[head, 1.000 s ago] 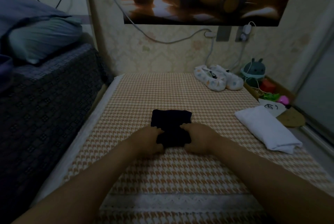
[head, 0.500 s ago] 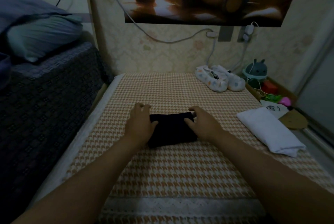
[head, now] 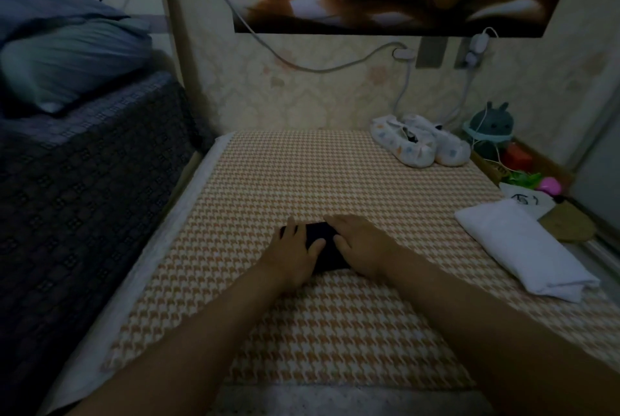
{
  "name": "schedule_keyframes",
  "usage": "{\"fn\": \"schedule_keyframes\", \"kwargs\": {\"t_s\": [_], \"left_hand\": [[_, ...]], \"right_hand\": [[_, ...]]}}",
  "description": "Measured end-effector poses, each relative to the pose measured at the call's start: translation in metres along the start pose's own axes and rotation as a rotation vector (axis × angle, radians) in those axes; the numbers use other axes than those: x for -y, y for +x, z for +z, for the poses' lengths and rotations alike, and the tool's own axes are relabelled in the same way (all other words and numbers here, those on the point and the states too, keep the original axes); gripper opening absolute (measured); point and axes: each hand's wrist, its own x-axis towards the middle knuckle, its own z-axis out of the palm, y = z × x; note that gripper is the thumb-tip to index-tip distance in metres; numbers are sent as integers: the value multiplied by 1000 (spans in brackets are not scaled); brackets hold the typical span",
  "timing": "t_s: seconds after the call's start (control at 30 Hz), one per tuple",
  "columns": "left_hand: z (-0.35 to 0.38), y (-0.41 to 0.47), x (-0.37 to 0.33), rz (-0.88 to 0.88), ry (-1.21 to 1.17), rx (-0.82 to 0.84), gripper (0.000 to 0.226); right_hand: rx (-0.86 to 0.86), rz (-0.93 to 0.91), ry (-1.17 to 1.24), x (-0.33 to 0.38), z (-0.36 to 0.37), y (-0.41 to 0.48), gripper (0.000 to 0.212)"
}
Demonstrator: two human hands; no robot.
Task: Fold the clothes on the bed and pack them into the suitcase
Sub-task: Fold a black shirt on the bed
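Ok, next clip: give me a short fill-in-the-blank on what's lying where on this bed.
The left hand and right hand press flat on the dark garment; the folded garment lying apart is ___.
That one lies to the hands' ___.
The slippers sit on the bed near the ___.
Missing: white; right; wall.

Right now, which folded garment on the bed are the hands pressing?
The small dark folded garment, under the left hand and right hand; the white folded garment lies untouched to its right.
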Motion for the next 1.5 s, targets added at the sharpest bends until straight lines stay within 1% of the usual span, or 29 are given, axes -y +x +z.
{"fn": "schedule_keyframes", "kwargs": {"t_s": [0.1, 0.17, 0.23, 0.3, 0.37, 0.43, 0.5, 0.6, 0.63, 0.7, 0.77, 0.8, 0.87, 0.93, 0.97, 1.0, 1.1, 1.17, 1.23, 1.33, 1.4, 1.43, 1.5], "left_hand": [[8, 8, 4, -45, -219, -146, 66], [6, 10, 3, -109, -348, -187, 67], [-1, 9, -1, -175, -484, -236, 69], [-7, 7, -4, -248, -465, -264, 60], [-10, 5, -10, -311, -336, -222, 60], [-12, 3, -19, -330, -246, -164, 63], [-14, 4, -26, -346, -269, -113, 62], [-15, 5, -29, -348, -357, -60, 52], [-15, 5, -29, -335, -358, -60, 51], [-14, 6, -32, -247, -354, -125, 51], [-18, 5, -40, -71, -371, -221, 44], [-22, 2, -46, 32, -382, -263, 38], [-33, -7, -62, 210, -409, -337, 27], [-40, -13, -78, 338, -430, -400, 24], [-42, -15, -86, 385, -441, -422, 23], [-42, -16, -95, 421, -446, -437, 22], [-39, -18, -124, 481, -451, -462, 20], [-34, -14, -146, 451, -482, -477, 20], [-26, -4, -168, 411, -472, -489, 23], [-12, 18, -201, 374, -394, -432, 37], [-1, 33, -217, 361, -318, -370, 51], [5, 39, -221, 374, -258, -367, 55], [17, 48, -225, 434, -154, -373, 50]], "right_hand": [[-4, 2, 28, 1, -1, 1, 53], [-49, -10, 24, 1, -1, -3, 53], [-80, 4, 28, 0, -4, -11, 59], [-100, 6, 17, 0, -9, -23, 65], [-114, -15, -25, 0, -11, -35, 60], [-119, -37, -41, 3, -14, -47, 53], [-128, -54, -29, 6, -13, -57, 50], [-140, -69, 17, 9, -12, -69, 49], [-141, -69, 53, 9, -12, -72, 48], [-138, -40, 170, 10, -12, -78, 41], [-130, 35, 416, 9, -17, -85, 36], [-118, 73, 551, 7, -21, -88, 41], [-96, 104, 753, 1, -32, -98, 64], [-78, 101, 878, -3, -43, -109, 93], [-65, 89, 915, -5, -47, -116, 100], [-58, 59, 925, -8, -51, -122, 99], [-103, 30, 931, -22, -60, -140, 81], [-197, 92, 967, -38, -72, -153, 79], [-307, 166, 912, -59, -82, -166, 76], [-383, 250, 748, -97, -83, -175, 71], [-396, 289, 719, -112, -84, -175, 68], [-394, 320, 701, -116, -84, -174, 65], [-366, 393, 645, -119, -83, -170, 58]]}}
